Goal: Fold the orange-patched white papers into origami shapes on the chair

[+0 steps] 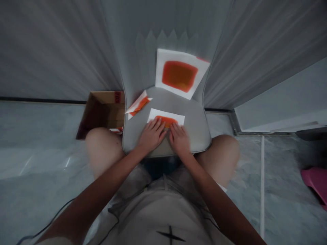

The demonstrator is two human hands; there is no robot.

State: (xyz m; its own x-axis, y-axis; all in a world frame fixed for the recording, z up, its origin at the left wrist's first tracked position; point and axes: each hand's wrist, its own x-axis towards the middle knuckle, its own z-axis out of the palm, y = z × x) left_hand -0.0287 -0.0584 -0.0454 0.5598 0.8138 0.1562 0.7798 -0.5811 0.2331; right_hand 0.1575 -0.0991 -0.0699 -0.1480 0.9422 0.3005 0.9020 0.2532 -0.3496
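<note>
A white sheet of paper [181, 119] with an orange-red printed patch, seemingly folded, lies on the front of a grey chair seat [198, 136]. My left hand [152, 134] rests flat on its near left part, fingers stretched out. On the near right part lies my right hand [180, 137], its fingers also extended. Between the two hands the orange patch shows; the paper's near edge is partly hidden under them. Farther back, a larger white sheet [160, 68] with a red-orange rounded square leans against the backrest. A folded white-and-orange paper piece [139, 106] sits at the seat's left edge.
An open cardboard box [102, 98] stands on the floor left of the chair, a bit of red-and-white paper by its near edge. Grey curtains [58, 51] hang on both sides. At the far right is a pink object [315, 182]. A dark cable [57, 214] runs near my left arm.
</note>
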